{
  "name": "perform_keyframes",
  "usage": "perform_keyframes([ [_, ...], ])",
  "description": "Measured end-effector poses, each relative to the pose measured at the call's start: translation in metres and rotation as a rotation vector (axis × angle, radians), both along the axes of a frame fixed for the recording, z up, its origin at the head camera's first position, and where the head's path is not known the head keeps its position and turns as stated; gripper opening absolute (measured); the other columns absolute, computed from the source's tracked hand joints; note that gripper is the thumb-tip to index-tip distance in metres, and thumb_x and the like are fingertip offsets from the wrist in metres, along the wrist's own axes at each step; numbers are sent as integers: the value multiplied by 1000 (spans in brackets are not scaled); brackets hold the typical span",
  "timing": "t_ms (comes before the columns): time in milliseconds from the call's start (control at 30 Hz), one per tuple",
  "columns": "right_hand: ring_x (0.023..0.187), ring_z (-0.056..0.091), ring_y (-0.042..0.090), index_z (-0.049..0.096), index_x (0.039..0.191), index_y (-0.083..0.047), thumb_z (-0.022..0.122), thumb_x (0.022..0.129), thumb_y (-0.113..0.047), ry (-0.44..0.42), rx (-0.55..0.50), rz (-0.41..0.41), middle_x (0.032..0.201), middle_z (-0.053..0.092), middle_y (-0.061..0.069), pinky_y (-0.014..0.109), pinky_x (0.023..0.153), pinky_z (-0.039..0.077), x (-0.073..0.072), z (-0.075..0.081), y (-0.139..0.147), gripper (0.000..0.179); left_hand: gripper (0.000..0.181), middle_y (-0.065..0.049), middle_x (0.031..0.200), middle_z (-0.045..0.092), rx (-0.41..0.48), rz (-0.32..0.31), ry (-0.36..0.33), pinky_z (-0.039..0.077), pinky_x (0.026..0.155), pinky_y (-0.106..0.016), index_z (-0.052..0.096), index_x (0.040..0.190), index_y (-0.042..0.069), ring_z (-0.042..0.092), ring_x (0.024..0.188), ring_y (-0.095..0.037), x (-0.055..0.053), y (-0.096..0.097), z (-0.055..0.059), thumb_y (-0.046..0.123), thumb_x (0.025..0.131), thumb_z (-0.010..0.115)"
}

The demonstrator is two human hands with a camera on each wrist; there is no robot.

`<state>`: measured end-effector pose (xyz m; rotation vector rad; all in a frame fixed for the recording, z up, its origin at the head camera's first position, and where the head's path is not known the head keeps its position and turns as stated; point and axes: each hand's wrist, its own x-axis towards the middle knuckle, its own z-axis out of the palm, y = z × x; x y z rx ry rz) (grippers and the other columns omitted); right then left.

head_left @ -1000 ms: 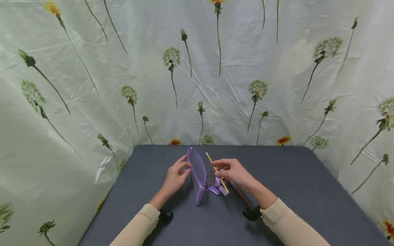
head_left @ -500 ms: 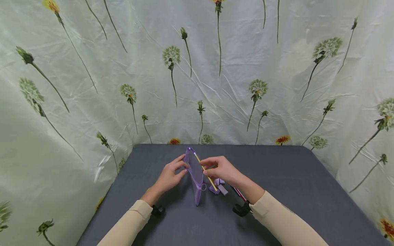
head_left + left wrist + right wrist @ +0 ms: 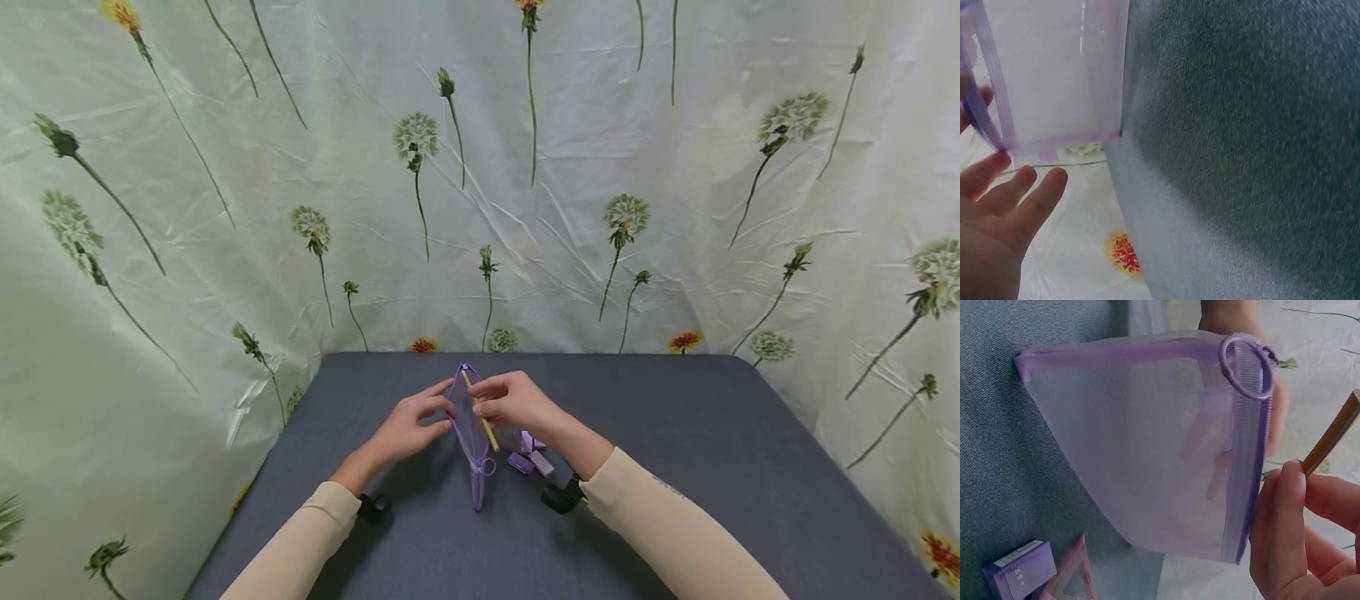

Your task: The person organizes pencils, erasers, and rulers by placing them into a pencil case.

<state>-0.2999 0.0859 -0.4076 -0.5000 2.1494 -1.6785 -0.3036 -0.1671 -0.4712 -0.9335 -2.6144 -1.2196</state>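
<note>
A purple mesh zip pencil case (image 3: 477, 487) stands upright on the table with its zipped top open. My left hand (image 3: 405, 427) holds the far part of its rim, and in the left wrist view a fingertip (image 3: 1001, 156) meets the purple edge. My right hand (image 3: 517, 404) pinches a yellow pencil (image 3: 491, 437) between thumb and fingers. The pencil slants over the case's opening, its white-tipped end toward the far side. In the right wrist view, the pencil (image 3: 1334, 432) is beside the zip edge, and a purple ring pull (image 3: 1224, 367) hangs at the near corner.
Right of the case lie a purple box (image 3: 521, 463), a paler block (image 3: 542, 463) and other small purple pieces. The right wrist view shows a pink set square (image 3: 1087, 572) beside the box. A flower-print curtain (image 3: 360, 167) stands behind the dark table (image 3: 637, 417).
My right hand has carried the pencil leftward from above the small purple pieces to the case's opening. My left hand has shifted slightly left, still on the rim. The red pencil is now hidden.
</note>
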Motion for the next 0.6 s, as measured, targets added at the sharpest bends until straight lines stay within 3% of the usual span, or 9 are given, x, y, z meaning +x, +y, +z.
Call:
perform_keyframes([
  [200, 80, 70, 22, 68, 127, 0, 72, 93, -8, 29, 42, -37, 103, 70, 12, 44, 76, 60, -1, -4, -3, 35, 9, -4, 157, 42, -32, -17, -62, 36, 109, -59, 72, 105, 22, 38, 144, -28, -1, -3, 2, 27, 97, 70],
  [333, 82, 71, 26, 70, 124, -2, 73, 92, -7, 48, 67, -46, 102, 70, 13, 38, 72, 61, -1, -6, -3, 32, 9, -3, 156, 42, -30, -19, -59, 36, 110, -59, 71, 105, 24, 37, 144, -26, -2, -7, 1, 29, 98, 69],
  [500, 91, 70, 37, 71, 123, -3, 73, 93, -6, 49, 87, -48, 104, 70, 13, 38, 74, 61, 0, -7, -2, 30, 15, -1, 157, 42, -9, -30, -49, 36, 110, -58, 71, 107, 21, 36, 145, -24, -3, -11, -1, 32, 99, 67],
  [600, 92, 70, 37, 71, 123, -3, 72, 93, -7, 47, 88, -45, 106, 70, 14, 40, 75, 61, 0, -7, -4, 30, 16, 0, 157, 42, 3, -34, -46, 36, 110, -58, 71, 107, 24, 36, 145, -23, -3, -12, -3, 36, 99, 66],
])
